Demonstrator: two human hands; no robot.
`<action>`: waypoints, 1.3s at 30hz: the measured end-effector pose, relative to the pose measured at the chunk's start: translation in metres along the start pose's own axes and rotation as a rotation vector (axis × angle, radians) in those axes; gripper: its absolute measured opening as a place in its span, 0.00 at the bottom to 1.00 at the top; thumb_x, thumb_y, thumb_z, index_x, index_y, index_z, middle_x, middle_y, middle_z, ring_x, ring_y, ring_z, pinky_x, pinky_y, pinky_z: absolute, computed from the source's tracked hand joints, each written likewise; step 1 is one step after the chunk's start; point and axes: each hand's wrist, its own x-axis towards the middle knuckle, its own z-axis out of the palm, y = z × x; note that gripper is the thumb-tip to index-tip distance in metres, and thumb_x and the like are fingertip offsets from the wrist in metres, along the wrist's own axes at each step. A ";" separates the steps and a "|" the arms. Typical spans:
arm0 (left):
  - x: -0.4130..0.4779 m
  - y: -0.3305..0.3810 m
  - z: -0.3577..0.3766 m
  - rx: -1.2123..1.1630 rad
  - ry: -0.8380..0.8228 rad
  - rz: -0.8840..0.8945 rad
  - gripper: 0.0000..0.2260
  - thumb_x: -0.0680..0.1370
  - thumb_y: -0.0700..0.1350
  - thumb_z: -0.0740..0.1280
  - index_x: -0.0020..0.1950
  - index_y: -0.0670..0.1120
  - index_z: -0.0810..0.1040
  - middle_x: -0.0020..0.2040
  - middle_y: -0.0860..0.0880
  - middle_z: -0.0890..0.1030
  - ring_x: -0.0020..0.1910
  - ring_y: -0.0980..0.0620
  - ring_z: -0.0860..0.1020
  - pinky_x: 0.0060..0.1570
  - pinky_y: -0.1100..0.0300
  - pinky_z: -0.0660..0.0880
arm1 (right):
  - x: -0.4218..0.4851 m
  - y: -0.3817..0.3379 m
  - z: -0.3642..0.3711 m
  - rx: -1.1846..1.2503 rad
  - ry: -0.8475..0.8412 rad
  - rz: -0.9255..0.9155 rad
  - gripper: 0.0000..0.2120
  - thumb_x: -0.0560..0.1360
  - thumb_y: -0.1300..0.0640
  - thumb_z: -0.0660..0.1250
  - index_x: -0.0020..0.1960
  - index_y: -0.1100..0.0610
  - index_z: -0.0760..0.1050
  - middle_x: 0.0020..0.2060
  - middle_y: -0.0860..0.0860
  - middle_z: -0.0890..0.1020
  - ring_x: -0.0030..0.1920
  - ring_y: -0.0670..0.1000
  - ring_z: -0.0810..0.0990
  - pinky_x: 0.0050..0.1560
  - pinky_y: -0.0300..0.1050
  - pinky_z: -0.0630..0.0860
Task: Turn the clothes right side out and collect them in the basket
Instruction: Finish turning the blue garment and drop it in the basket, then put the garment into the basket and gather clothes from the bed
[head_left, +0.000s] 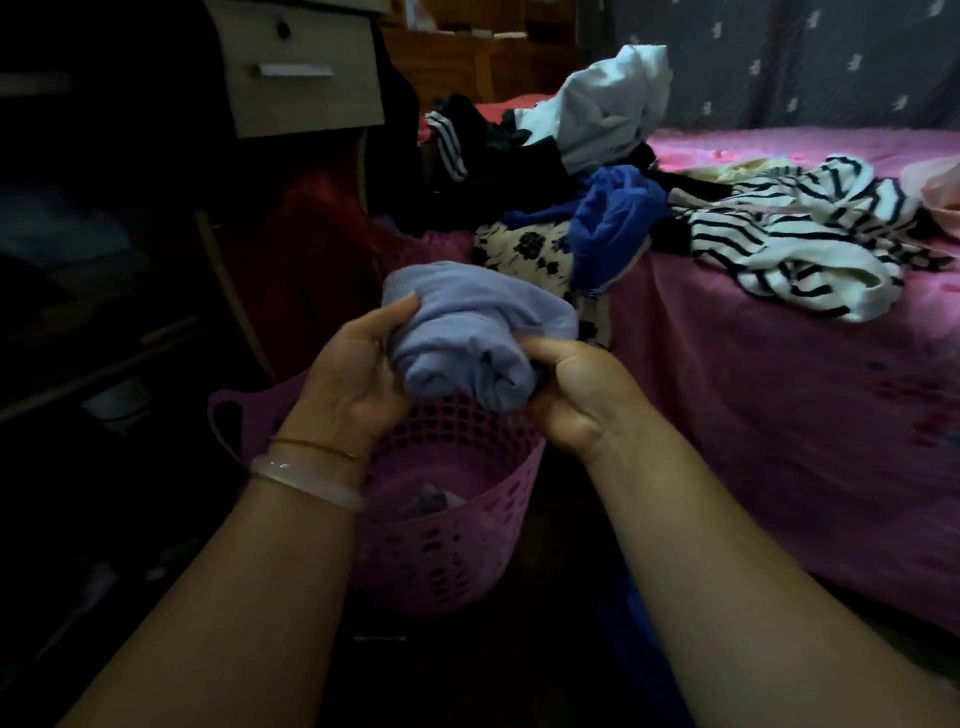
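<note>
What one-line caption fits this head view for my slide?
Both hands, left and right, hold a bundled lavender garment above the pink basket, unsorted clothes heaped on the bed behind.

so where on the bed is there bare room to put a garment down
Bare pink bedspread lies along the near edge, below the striped top and right of the floral piece. Another strip runs behind the striped top, toward the curtain. The left end is crowded with the blue garment and white clothes.
</note>
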 end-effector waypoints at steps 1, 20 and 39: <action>0.003 0.003 -0.010 0.003 0.048 0.028 0.19 0.73 0.47 0.63 0.57 0.35 0.79 0.51 0.39 0.82 0.45 0.47 0.82 0.45 0.59 0.81 | 0.010 0.006 0.009 -0.025 -0.002 -0.011 0.11 0.78 0.64 0.63 0.58 0.66 0.78 0.50 0.59 0.83 0.48 0.55 0.82 0.48 0.45 0.81; 0.048 -0.076 -0.026 0.420 0.576 0.134 0.18 0.79 0.32 0.58 0.68 0.40 0.70 0.44 0.48 0.76 0.37 0.56 0.74 0.34 0.68 0.74 | 0.044 0.020 -0.056 -0.479 0.426 -0.141 0.15 0.76 0.66 0.64 0.62 0.57 0.71 0.46 0.56 0.81 0.41 0.52 0.82 0.41 0.45 0.81; 0.026 -0.330 0.068 0.898 0.146 -0.511 0.15 0.77 0.33 0.62 0.64 0.39 0.74 0.41 0.47 0.75 0.35 0.53 0.73 0.34 0.62 0.71 | -0.118 0.138 -0.348 -1.501 0.259 0.740 0.11 0.76 0.56 0.66 0.58 0.54 0.75 0.60 0.54 0.76 0.58 0.53 0.76 0.55 0.41 0.72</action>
